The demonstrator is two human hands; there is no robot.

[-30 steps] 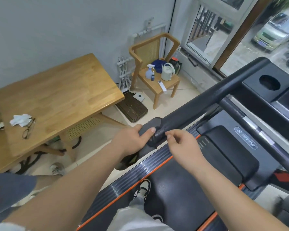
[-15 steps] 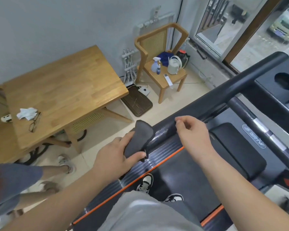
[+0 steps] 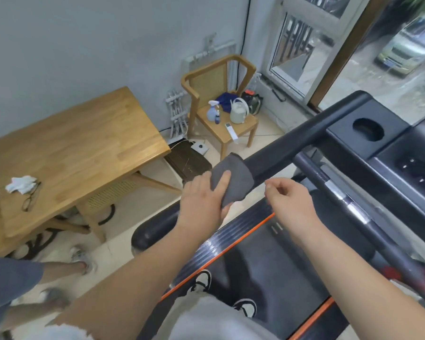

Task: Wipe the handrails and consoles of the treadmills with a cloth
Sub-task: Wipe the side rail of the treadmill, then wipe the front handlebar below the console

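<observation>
Grey cloth [image 3: 236, 182] is wrapped over the left handrail [image 3: 292, 143], up from its near end. Your left hand [image 3: 204, 200] grips it, fingers pressed on top, thumb under. Your right hand [image 3: 291, 201] hovers beside, loosely curled, empty. Handrail wipe appears in hand; next, slide firmly toward the console [image 3: 402, 155].

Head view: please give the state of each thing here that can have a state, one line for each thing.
cloth, draped over the handrail
left hand, grips the cloth against the handrail
right hand, fingers loosely curled, holds nothing
cup holder, empty
spray bottle, upright on the chair
white rag, crumpled on the table
</observation>
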